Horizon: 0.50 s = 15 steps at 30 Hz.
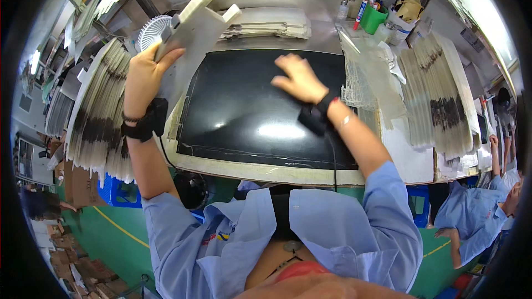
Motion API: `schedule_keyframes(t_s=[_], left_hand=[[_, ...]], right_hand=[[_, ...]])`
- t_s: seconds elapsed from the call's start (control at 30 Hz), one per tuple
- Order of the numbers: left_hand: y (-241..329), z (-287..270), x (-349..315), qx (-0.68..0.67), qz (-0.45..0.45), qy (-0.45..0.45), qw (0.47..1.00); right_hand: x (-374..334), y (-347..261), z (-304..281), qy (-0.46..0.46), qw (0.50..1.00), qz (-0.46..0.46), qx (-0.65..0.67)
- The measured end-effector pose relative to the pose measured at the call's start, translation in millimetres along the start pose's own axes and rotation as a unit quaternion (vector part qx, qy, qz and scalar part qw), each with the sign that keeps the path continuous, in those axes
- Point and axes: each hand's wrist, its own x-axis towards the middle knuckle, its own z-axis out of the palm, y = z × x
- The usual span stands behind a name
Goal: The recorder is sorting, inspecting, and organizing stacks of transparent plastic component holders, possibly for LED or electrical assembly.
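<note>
My left hand is raised at the left and closed on the edge of a flat pale grey tray with thick white raised ends. The tray is tilted up above the far left part of a black mat. Over the mat's far right part is my right hand, with its fingers apart and nothing in it. The fingertips are slightly blurred; I cannot tell whether they touch the mat.
Tall stacks of pale trays stand at the left and right. A flatter tray stack lies behind the mat. A white fan is behind my left hand. A green pen cup is at the back right. A co-worker is at the far right.
</note>
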Motion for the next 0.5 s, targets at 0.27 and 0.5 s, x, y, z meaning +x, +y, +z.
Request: schedule_keyframes(t_s=[0.27, 0.5], left_hand=[[12.1, -3.2, -7.5, -0.008, -0.054, -0.078, 0.995], [11.1, -50.1, -49.7, -0.022, -0.142, -0.043, 0.989]], right_hand=[[-6.4, -67.6, 65.5, -0.130, 0.915, -0.375, 0.070], [25.5, 39.4, 13.8, 0.140, 0.977, 0.088, -0.137]])
